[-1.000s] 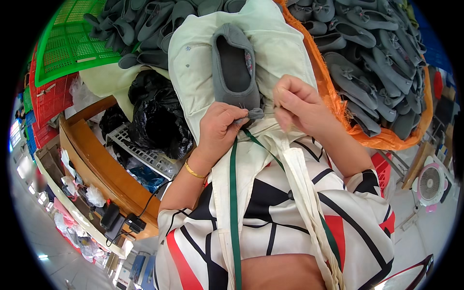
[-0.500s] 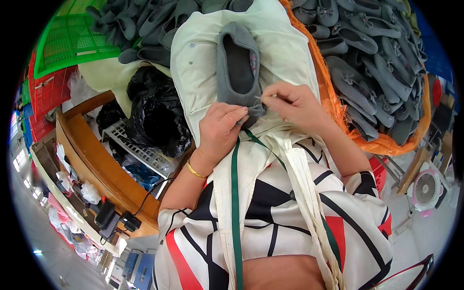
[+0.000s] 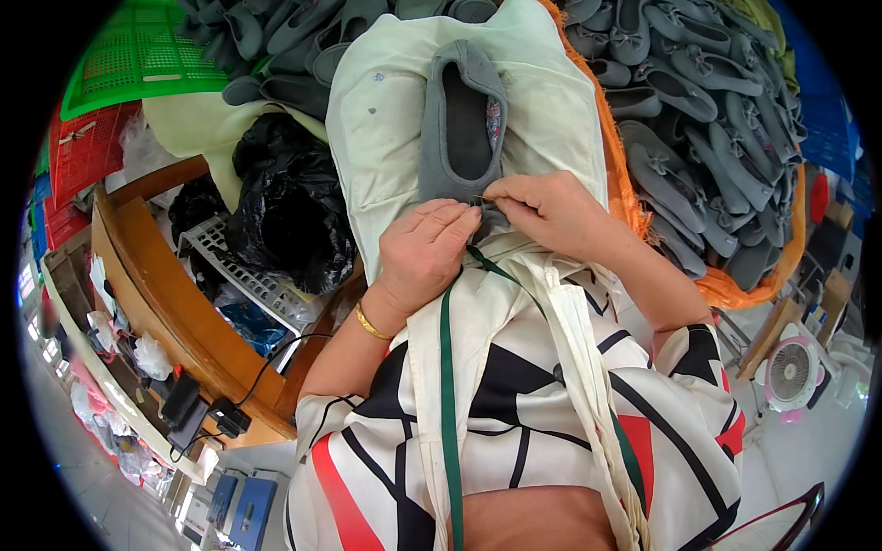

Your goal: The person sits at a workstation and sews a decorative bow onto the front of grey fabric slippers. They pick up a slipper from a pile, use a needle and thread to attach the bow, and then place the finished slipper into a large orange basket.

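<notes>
A grey slipper (image 3: 430, 151) with a dark insole lies lengthwise on the pale cloth-covered pad (image 3: 377, 151) in front of me. Patterned lining shows along its right inner side. My left hand (image 3: 424, 246) is closed at the slipper's near end, thumb and fingers pinching its edge. Just right of it, my right hand (image 3: 549, 213) is closed in a pinch on a thin, needle-like sliver (image 3: 480, 196) that points at the slipper. The fingers cover most of the slipper's near tip, where a bit of grey fabric (image 3: 493, 219) shows.
An orange sack (image 3: 772, 286) full of grey slippers (image 3: 730, 170) stands at the right. More slippers (image 3: 294, 89) are heaped beyond the pad, beside a green basket (image 3: 138, 64). At left are a black plastic bag (image 3: 285, 197) and a wooden drawer frame (image 3: 175, 294). A fan (image 3: 792, 372) stands far right.
My right hand has come down and closer to my left, its fingertips now at the slipper's near end. My left hand has shifted slightly. The view has turned a little.
</notes>
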The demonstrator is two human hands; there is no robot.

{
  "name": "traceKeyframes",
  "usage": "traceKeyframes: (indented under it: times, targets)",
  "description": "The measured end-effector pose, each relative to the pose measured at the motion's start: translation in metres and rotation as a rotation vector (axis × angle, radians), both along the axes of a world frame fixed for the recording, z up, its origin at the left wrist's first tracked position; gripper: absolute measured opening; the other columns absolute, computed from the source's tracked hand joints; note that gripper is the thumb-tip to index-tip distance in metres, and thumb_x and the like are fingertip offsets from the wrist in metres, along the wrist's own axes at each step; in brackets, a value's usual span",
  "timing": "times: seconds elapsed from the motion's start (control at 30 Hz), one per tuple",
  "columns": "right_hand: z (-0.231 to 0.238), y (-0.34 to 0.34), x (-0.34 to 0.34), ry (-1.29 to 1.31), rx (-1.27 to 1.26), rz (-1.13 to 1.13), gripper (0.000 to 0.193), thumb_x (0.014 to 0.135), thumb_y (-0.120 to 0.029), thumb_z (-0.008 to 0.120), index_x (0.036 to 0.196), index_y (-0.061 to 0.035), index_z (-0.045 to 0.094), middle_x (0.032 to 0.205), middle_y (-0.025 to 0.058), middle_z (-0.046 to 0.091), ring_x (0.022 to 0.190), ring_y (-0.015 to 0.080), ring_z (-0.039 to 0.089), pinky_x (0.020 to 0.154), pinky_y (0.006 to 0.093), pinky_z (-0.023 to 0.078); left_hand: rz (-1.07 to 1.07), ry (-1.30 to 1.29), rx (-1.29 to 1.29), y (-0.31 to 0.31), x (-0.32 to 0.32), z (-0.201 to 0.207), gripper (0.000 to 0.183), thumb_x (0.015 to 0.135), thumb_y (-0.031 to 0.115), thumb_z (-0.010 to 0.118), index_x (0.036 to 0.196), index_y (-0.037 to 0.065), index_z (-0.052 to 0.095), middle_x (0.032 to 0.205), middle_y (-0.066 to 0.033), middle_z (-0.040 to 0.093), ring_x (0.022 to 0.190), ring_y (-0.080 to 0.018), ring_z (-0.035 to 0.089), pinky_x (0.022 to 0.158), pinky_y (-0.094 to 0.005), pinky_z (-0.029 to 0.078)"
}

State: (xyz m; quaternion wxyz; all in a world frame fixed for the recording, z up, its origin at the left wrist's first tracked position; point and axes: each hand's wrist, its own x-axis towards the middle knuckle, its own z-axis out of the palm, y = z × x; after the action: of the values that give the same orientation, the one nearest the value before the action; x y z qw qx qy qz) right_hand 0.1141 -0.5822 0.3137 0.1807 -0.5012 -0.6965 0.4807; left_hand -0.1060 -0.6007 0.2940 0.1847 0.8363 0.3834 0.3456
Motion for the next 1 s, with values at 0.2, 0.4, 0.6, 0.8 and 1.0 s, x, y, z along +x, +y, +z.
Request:
traceKeyframes:
  times: [0.2, 0.4, 0.6, 0.8, 1.0]
  targets:
    - [0.003, 0.002, -0.001, -0.023, -0.004, 0.012, 0.019, 0.088, -0.013, 0.059, 0.101, -0.0058, 0.070, 0.082, 0.0159, 0.070, 0.073, 0.0352, 0.066, 0.069, 0.0413, 0.053, -0.013, 0.013, -0.011, -0.001, -0.001, 0.000, 0.033, 0.068, -0.003, 0.073, 0.100, 0.005, 0.071, 0.093, -0.0074, 0.071, 0.086, -0.0260, 0.070, 0.073, -0.0330, 0.058]
    - [0.005, 0.007, -0.003, -0.029, -0.024, 0.041, 0.018, 0.088, -0.011, 0.059, 0.101, -0.0039, 0.070, 0.083, 0.0162, 0.070, 0.074, 0.0338, 0.067, 0.069, 0.0389, 0.053, -0.022, 0.014, -0.019, -0.002, -0.001, -0.001, 0.037, 0.066, -0.005, 0.075, 0.101, 0.005, 0.071, 0.094, -0.0086, 0.071, 0.086, -0.0271, 0.071, 0.072, -0.0330, 0.058]
    - [-0.001, 0.009, -0.004, 0.042, -0.086, 0.012, 0.016, 0.090, -0.014, 0.060, 0.100, -0.0047, 0.068, 0.084, 0.0161, 0.069, 0.077, 0.0359, 0.066, 0.070, 0.0407, 0.052, -0.024, -0.009, -0.033, -0.004, -0.001, -0.003, 0.038, 0.066, -0.006, 0.074, 0.102, 0.004, 0.071, 0.094, -0.0101, 0.070, 0.086, -0.0277, 0.071, 0.071, -0.0339, 0.058]
    - [-0.013, 0.007, -0.008, 0.047, -0.057, 0.002, 0.014, 0.093, -0.017, 0.059, 0.102, -0.0060, 0.060, 0.080, 0.0164, 0.067, 0.075, 0.0374, 0.065, 0.068, 0.0445, 0.050, -0.034, -0.009, -0.054, -0.005, 0.001, -0.003, 0.040, 0.066, -0.008, 0.072, 0.104, 0.004, 0.070, 0.098, -0.0114, 0.070, 0.087, -0.0286, 0.071, 0.071, -0.0346, 0.058]
    - [-0.005, 0.014, -0.024, 0.018, -0.034, -0.009, 0.014, 0.094, -0.013, 0.060, 0.104, -0.0059, 0.055, 0.078, 0.0148, 0.064, 0.072, 0.0354, 0.062, 0.065, 0.0408, 0.048, -0.053, 0.038, 0.006, -0.005, 0.004, -0.001, 0.029, 0.073, 0.001, 0.067, 0.102, 0.003, 0.068, 0.095, -0.0110, 0.069, 0.089, -0.0263, 0.070, 0.070, -0.0339, 0.057]
